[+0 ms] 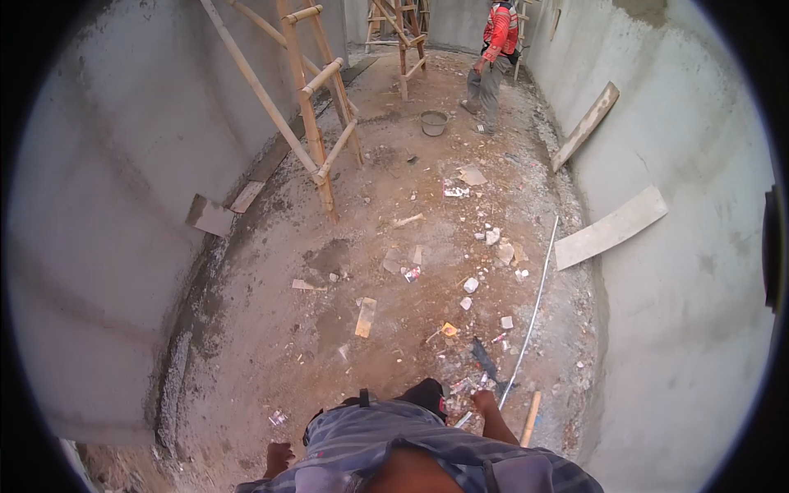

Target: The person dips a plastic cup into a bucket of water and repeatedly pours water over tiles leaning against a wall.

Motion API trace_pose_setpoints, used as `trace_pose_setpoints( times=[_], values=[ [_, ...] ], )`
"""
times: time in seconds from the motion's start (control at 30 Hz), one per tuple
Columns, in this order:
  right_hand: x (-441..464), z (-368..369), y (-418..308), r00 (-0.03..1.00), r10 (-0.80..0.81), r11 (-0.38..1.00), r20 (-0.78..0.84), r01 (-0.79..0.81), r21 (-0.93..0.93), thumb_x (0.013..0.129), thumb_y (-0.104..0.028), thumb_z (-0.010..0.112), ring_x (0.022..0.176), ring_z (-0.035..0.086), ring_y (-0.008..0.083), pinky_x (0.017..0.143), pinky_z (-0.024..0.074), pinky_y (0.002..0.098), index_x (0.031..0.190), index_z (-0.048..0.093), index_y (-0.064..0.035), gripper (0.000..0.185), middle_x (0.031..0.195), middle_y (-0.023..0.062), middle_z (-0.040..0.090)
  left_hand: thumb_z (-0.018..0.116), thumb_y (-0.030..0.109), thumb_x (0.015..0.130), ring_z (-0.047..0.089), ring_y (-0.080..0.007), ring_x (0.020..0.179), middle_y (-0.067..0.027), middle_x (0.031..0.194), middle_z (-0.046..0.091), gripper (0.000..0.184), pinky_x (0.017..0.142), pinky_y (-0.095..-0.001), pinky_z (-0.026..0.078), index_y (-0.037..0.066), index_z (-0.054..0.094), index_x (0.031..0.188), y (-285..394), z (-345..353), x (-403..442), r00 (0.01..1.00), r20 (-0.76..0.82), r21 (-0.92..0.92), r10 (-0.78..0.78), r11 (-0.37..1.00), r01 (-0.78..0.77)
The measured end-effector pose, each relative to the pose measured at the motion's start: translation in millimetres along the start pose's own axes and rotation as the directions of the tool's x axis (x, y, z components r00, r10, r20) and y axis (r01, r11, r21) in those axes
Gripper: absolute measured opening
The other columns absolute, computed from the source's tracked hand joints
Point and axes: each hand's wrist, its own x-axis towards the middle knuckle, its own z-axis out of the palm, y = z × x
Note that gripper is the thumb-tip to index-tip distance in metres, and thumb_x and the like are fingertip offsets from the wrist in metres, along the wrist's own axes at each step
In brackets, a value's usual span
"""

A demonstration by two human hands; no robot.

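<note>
My left hand (280, 455) hangs low beside my striped shirt, its fingers loosely curled, and nothing shows in it. On the other side, my right hand (485, 402) is closed, seen from above, and what it may hold is hidden. A short pale strip (463, 420) shows between this hand and my body; whether the two touch I cannot tell. Just right of the hand runs a long thin pale pole (535, 312) on the ground. A piece of bamboo (532, 417) lies near my right forearm.
Bamboo scaffolding (316, 123) stands ahead on the left. A person in a red jacket (500, 33) is farther off, near a bucket (434, 123). Boards (612, 228) lean on the curved right wall (699, 287). Rubble, litter and a flat wooden piece (366, 317) lie on the dirt.
</note>
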Motion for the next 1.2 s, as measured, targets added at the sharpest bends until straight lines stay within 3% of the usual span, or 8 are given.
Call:
trace_pose_setpoints(
  times=[0.13, 0.2, 0.73, 0.8, 0.93, 1.03, 1.13, 1.2],
  values=[
    [65, -66, -41, 0.996, -0.077, 0.976, -0.032, 0.082, 0.204, 0.090, -0.018, 0.064, 0.065, 0.070, 0.0241, 0.075, 0.0564, 0.0467, 0.083, 0.072, -0.0070, 0.015, 0.072, 0.0052, 0.068, 0.065, 0.031, 0.094, 0.072, -0.0279, 0.082, -0.0107, 0.090, 0.069, 0.022, 0.062, -0.0434, 0.048, 0.012, 0.068, 0.105, -36, -30, 20, 0.990, 0.101, 0.449, 0.096, 0.884, -0.132],
    [85, -71, -59, 0.997, -0.082, 0.919, 0.012, 0.071, 0.387, 0.089, -0.017, 0.067, 0.061, 0.068, 0.0237, 0.064, 0.0549, 0.0441, 0.082, 0.072, -0.0076, 0.013, 0.070, 0.0062, 0.067, 0.070, 0.036, 0.088, 0.071, -0.0275, 0.088, -0.0094, 0.098, 0.071, 0.030, 0.063, -0.0425, 0.050, 0.015, 0.067, 0.109, -55, -40, 32, 0.872, 0.414, 0.910, 0.260, -0.114, -0.398],
    [358, -215, -239, 0.540, -0.384, 0.531, 0.749, 0.793, -0.299, 0.077, -0.027, 0.073, 0.092, 0.074, 0.0289, 0.074, 0.0586, 0.0445, 0.098, 0.078, -0.0169, 0.024, 0.097, 0.0078, 0.076, 0.081, 0.023, 0.075, 0.073, -0.0276, 0.085, -0.0073, 0.089, 0.074, 0.027, 0.072, -0.0411, 0.060, 0.014, 0.070, 0.098, -169, -22, 20, 0.854, 0.264, 0.835, 0.447, 0.337, -0.435],
    [427, -244, -284, 0.418, -0.522, 0.410, 0.743, 0.887, -0.211, 0.076, -0.028, 0.073, 0.092, 0.073, 0.0285, 0.075, 0.0582, 0.0429, 0.090, 0.077, -0.0179, 0.018, 0.094, 0.0063, 0.075, 0.075, 0.026, 0.084, 0.069, -0.0212, 0.080, -0.0025, 0.086, 0.069, 0.017, 0.064, -0.0376, 0.055, 0.015, 0.068, 0.094, -141, -25, -19, 0.970, -0.226, 0.021, 0.091, 0.996, -0.089],
    [574, -314, -407, -0.088, -0.660, -0.294, 0.746, 0.944, -0.150, 0.074, -0.030, 0.073, 0.094, 0.071, 0.0280, 0.077, 0.0572, 0.0406, 0.083, 0.076, -0.0199, 0.013, 0.091, 0.0042, 0.073, 0.067, 0.026, 0.093, 0.063, -0.0133, 0.067, 0.0019, 0.078, 0.062, 0.013, 0.052, -0.0316, 0.043, 0.014, 0.064, 0.088, -85, -16, -82, 0.829, -0.295, -0.938, -0.476, 0.312, -0.154],
    [642, -347, -538, 0.651, -0.459, 0.878, 0.604, 0.436, 0.198, 0.084, -0.018, 0.065, 0.075, 0.064, 0.0221, 0.059, 0.0469, 0.0348, 0.090, 0.069, -0.0156, 0.008, 0.084, 0.0041, 0.066, 0.066, 0.025, 0.093, 0.062, -0.0130, 0.063, 0.0012, 0.076, 0.061, 0.015, 0.049, -0.0298, 0.041, 0.012, 0.063, 0.086, -84, 22, -87, 0.773, -0.245, -0.953, -0.585, 0.293, -0.081],
    [682, -359, -667, 0.796, -0.444, 0.816, 0.411, 0.170, 0.553, 0.093, -0.007, 0.056, 0.056, 0.057, 0.0161, 0.041, 0.0367, 0.0289, 0.098, 0.062, -0.0113, 0.009, 0.078, 0.0039, 0.060, 0.067, 0.025, 0.093, 0.063, -0.0144, 0.066, -0.0009, 0.080, 0.065, 0.014, 0.050, -0.0294, 0.044, 0.012, 0.065, 0.088, -96, 74, -84, 0.788, -0.022, -0.943, -0.616, 0.276, 0.189],
    [640, -370, -765, 0.795, -0.461, 0.821, 0.394, 0.213, 0.530, 0.092, -0.005, 0.057, 0.057, 0.058, 0.0161, 0.042, 0.0370, 0.0283, 0.104, 0.061, -0.0103, 0.014, 0.079, 0.0045, 0.061, 0.072, 0.027, 0.091, 0.071, -0.0244, 0.069, -0.0101, 0.082, 0.072, 0.024, 0.062, -0.0406, 0.057, 0.004, 0.071, 0.094, -118, 126, -78, 0.929, -0.289, -0.430, -0.231, 0.898, 0.089]
  ],
)
